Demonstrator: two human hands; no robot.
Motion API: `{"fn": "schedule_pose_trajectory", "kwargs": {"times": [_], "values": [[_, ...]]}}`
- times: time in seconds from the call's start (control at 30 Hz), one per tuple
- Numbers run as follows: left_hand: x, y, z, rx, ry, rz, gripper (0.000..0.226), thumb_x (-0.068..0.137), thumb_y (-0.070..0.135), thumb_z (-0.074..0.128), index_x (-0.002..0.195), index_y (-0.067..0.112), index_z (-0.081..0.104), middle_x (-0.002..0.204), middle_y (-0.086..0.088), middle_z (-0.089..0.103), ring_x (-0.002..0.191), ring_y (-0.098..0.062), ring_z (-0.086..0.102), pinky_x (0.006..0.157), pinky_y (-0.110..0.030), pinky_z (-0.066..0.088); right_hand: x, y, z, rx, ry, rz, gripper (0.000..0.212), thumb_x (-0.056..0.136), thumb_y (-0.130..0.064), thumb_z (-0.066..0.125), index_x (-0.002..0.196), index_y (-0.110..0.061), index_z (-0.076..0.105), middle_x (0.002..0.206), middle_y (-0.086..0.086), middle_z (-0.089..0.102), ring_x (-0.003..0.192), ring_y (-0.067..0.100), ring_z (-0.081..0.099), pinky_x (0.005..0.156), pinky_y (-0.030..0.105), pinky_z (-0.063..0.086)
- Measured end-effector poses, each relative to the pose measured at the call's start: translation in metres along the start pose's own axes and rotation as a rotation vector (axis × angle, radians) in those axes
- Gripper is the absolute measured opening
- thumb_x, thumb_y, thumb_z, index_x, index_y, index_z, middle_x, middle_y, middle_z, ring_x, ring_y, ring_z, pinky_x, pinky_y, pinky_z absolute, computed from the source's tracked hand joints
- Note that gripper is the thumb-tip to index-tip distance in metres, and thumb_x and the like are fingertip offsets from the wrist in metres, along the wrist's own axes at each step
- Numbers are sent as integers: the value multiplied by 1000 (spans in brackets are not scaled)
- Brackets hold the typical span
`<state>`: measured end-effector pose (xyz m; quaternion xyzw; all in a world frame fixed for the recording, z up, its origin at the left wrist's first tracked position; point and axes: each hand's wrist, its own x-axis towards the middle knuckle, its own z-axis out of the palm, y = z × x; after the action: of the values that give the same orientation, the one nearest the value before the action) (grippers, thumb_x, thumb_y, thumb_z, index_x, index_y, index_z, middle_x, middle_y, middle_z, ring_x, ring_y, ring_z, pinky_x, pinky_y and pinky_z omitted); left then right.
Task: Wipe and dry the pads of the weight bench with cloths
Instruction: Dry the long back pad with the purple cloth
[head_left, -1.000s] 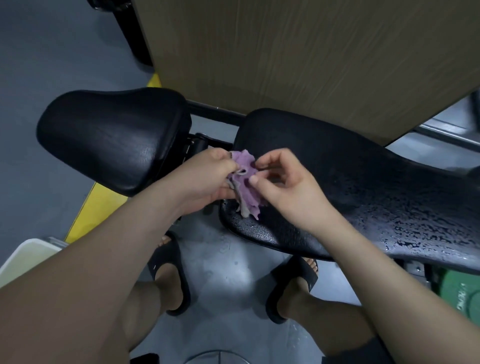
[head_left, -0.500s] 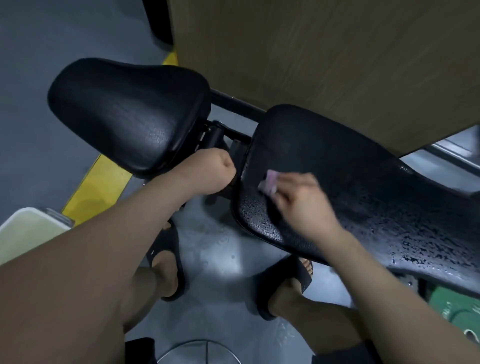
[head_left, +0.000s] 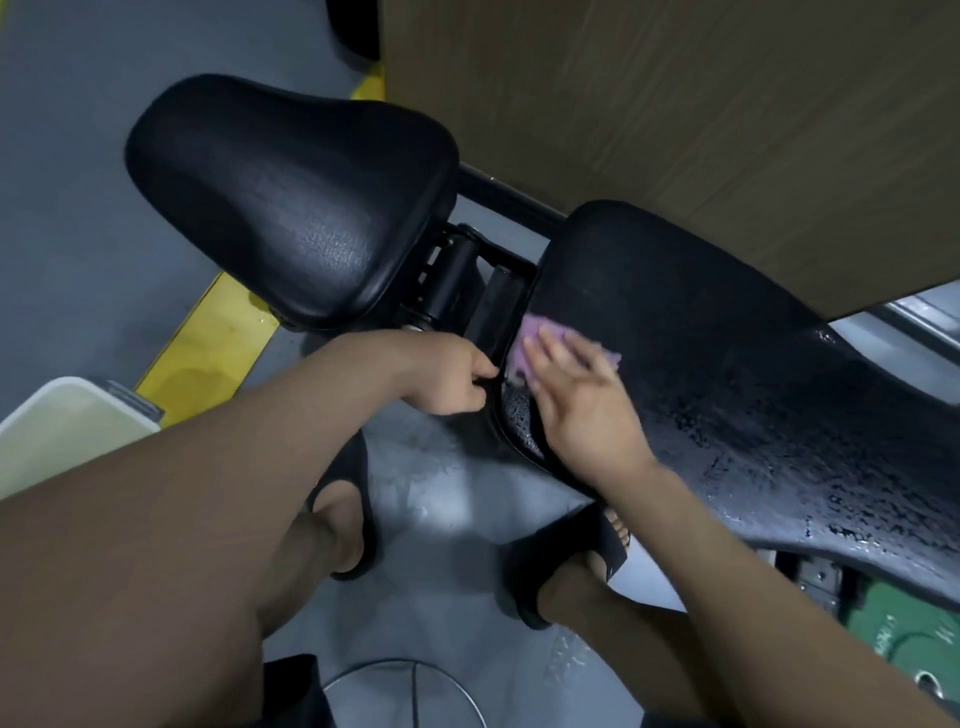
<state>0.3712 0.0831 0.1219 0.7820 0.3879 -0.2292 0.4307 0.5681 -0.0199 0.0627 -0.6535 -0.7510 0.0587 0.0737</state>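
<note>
Fingers (head_left: 553, 349) of right hand (head_left: 587, 415) straight, pressing crumpled purple cloth (head_left: 537, 332), frame centre; left hand (head_left: 447, 379) pinches rim of wet long black vinyl pad (head_left: 727, 364). Pads 2, cloth 1.

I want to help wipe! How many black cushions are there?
2. A smaller cushion on the left; a long wet cushion on the right, where the right hand presses a purple cloth. Others may be hidden.

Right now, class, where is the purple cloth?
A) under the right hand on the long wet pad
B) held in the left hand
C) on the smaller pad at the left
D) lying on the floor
A: the right hand presses the purple cloth with straight fingers onto the long pad, which is beaded with water.
</note>
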Motion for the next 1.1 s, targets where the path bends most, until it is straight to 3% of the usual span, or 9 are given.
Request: {"fn": "schedule_pose_trajectory", "kwargs": {"times": [0.1,0.27,0.6,0.7,0.83,0.9,0.97,1.03,1.1], "values": [[4,-10,-6,51,3,-35,49,102,35,52,148,19,52,149,0,56,127,-17,56,110,-30,41,-41,-1,-6,35,-126,-128,45,103,-20,49,146,-10,53,151,7,52,137,34,46,116,44,36],[1,-15,-15,87,96,-71,36,101,33,51,125,10,67,114,-6,71,108,-26,65,99,-43,53,23,2,-6,-35,-88,-25,48,106,-37,34,146,-18,53,152,3,51,137,33,46,111,51,41],[-9,23,-29,75,290,-53,32,102,32,50,116,11,70,100,-6,72,93,-24,67,88,-43,57,-49,-18,-2,-18,-232,-176,53,103,-25,40,155,-14,41,162,8,35,151,32,29,123,47,25],[-16,45,-19,-12,437,40,23,100,27,54,112,17,70,95,2,71,87,-17,66,84,-39,58,-52,-11,-32,174,-171,-73,50,95,-17,47,144,-13,57,158,9,43,143,35,39,120,44,34],[-19,69,24,-57,476,230,23,99,21,54,116,20,70,114,5,65,100,-14,65,89,-29,51,-92,8,-58,213,135,319,38,87,-6,54,122,-5,69,140,15,60,122,37,56,108,39,46],[-11,75,55,119,373,341,36,98,25,54,132,19,62,140,-1,54,128,-22,54,108,-32,41,-114,12,-48,126,100,423,39,92,-14,56,129,-3,63,145,20,53,125,42,52,107,47,47],[-1,73,83,290,287,314,63,101,35,51,159,20,33,169,-1,21,156,-22,19,126,-37,16,-129,12,-30,85,25,431,52,97,-28,56,145,-8,50,156,21,37,138,44,39,115,52,38],[5,67,108,438,282,234,80,101,45,45,165,23,2,172,2,-13,158,-19,-14,128,-45,-1,-135,9,-17,77,-15,451,62,101,-44,44,156,-18,36,165,17,24,151,39,23,123,51,25],[5,60,134,561,376,195,91,95,53,43,164,23,-8,169,0,-23,156,-22,-23,127,-51,-2,-134,7,-7,70,4,487,62,102,-50,35,159,-25,30,168,12,18,155,33,14,126,49,16]]}}
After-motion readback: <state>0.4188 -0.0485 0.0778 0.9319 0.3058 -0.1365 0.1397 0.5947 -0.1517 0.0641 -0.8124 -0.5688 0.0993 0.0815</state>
